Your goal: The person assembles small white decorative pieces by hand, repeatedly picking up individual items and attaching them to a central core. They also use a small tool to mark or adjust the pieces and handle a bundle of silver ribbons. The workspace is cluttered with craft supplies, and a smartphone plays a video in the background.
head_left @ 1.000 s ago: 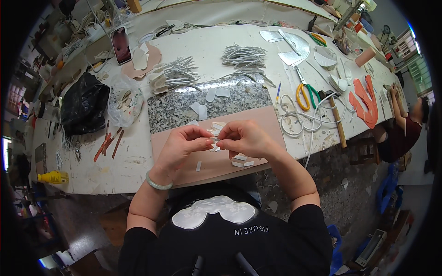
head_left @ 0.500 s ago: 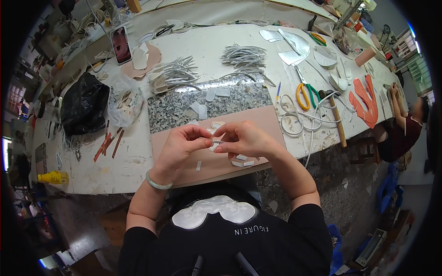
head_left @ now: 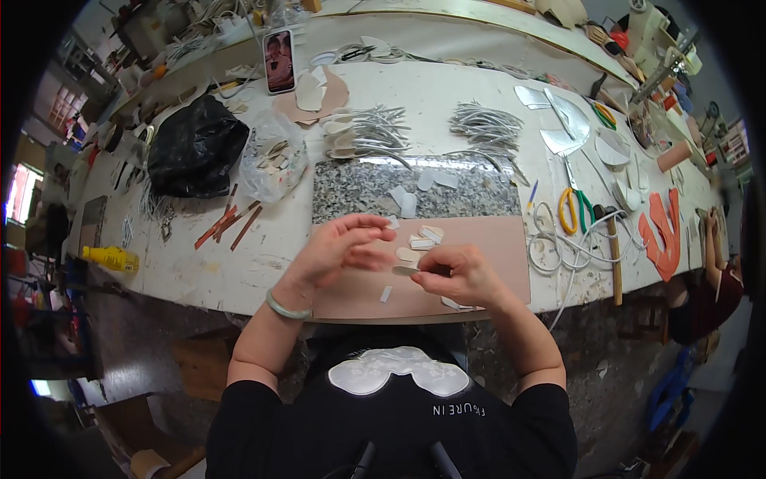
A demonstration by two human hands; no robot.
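Hard to make out: exact shape of the small pale piece (head_left: pixel 405 271) — thin, flat, whitish-beige, oval-ish, partly hidden behind the right thumb. Couldn't tell its material. Far edge of the counter (head_left: pixel 447 88) bent by the lens; items at the rim too small to read.

Small pale piece was held just above the pink mat (head_left: pixel 503 255), near the counter's front edge, w/ a few similar white cutouts (head_left: pixel 423 238) lying just beyond it on the mat.

Right hand (head_left: pixel 459 275) — curled, fingers pinched shut on the small pale piece, thumb on top, wrist coming in from lower right. Left hand (head_left: pixel 343 251) hovered just beside it, to the left, palm turned inward, fingers loosely spread and released, holding nothing; green bangle (head_left: pixel 287 307) on that wrist.

Behind the mat: grey granite slab (head_left: pixel 415 188) w/ more white scraps. Further back, bundles of silver strips (head_left: pixel 487 128). Left of the slab: clear bag (head_left: pixel 275 156) and black bag (head_left: pixel 195 148). Right side: yellow-handled scissors (head_left: pixel 573 209), coil of white cord (head_left: pixel 558 247).
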